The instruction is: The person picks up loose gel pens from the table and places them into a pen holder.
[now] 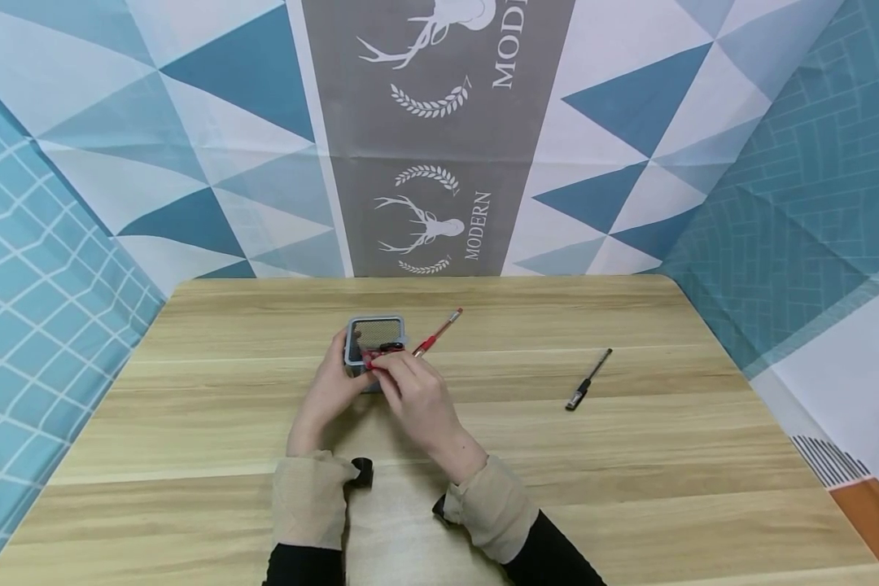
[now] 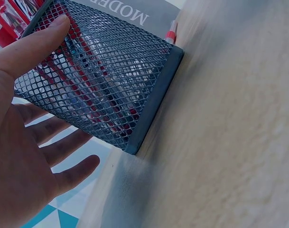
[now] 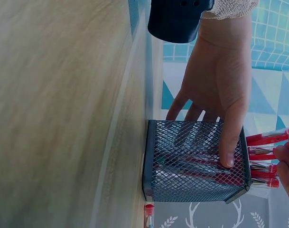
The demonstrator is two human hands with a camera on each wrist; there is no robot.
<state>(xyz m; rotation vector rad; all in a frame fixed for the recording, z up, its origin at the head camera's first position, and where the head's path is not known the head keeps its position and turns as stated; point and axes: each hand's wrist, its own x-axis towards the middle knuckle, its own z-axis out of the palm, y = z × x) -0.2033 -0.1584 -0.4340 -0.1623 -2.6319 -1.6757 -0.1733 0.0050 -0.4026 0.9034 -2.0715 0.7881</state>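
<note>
A dark mesh pen holder [image 2: 120,71] with a grey rim [image 1: 376,318] stands on the table in front of me. My left hand [image 1: 327,399] grips it, thumb [image 3: 228,147] pressed on the near mesh face and fingers along the left side. Several red pens [image 3: 265,138] lean inside, capped ends sticking out of the top. At the holder's opening, the fingertips of my right hand [image 1: 425,399] pinch the end of a red pen [image 1: 369,361]. The holder's lower part is partly behind my hands in the head view.
Just right of the holder, another red pen [image 1: 447,324] lies slantwise on the wooden table [image 1: 190,391]. A black pen [image 1: 589,379] lies further right. Patterned cloth [image 1: 425,138] hangs behind the table's far edge.
</note>
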